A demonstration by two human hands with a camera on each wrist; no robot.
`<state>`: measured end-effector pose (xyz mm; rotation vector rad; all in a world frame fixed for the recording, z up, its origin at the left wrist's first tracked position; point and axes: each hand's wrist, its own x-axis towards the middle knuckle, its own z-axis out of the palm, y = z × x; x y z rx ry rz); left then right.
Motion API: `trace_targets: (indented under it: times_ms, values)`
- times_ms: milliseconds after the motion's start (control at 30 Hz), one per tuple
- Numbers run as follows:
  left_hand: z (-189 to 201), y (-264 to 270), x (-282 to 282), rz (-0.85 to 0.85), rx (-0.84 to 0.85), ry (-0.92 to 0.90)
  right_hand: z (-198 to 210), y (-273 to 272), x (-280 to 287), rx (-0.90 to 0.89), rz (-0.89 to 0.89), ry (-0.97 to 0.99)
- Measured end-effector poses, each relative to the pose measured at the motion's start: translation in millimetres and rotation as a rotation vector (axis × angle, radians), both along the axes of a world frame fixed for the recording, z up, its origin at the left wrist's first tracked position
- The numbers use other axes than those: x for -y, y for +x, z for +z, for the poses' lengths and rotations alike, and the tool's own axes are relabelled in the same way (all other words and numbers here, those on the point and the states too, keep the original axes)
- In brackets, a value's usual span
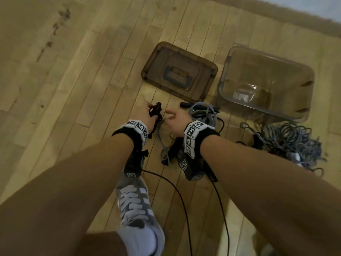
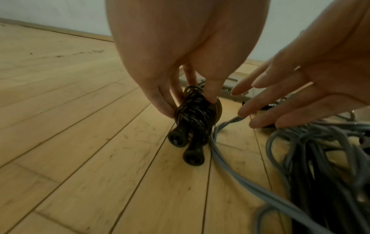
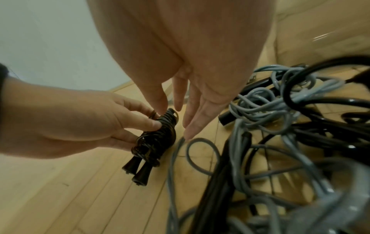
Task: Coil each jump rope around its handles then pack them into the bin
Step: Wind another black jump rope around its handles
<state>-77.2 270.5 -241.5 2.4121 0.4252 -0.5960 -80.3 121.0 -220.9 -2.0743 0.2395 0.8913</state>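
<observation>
My left hand (image 1: 145,112) grips a black jump rope (image 1: 156,112) coiled tightly around its two handles (image 2: 193,117) (image 3: 155,140), held just above the wood floor. The two handle ends (image 2: 187,148) stick out below the coil. My right hand (image 1: 176,120) hovers beside it with fingers straight and spread (image 2: 266,98) (image 3: 190,110), holding nothing. Its fingertips are close to a loose grey rope (image 2: 224,129) (image 3: 176,152) lying on the floor. The clear bin (image 1: 265,84) stands at the far right and holds no ropes.
The bin's brown lid (image 1: 179,72) lies flat left of the bin. Tangled grey and black ropes (image 1: 204,115) lie by my right hand, and another pile (image 1: 291,143) sits in front of the bin. My shoe (image 1: 136,209) is below. A wall runs at the far edge.
</observation>
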Motion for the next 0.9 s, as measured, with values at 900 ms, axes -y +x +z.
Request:
trace_targets:
  times_ms: [900]
  values:
    - [26.9,-65.0,100.7,-0.146,-0.079,0.045,20.6,-96.6,143.6,0.120,-0.350,-0.450]
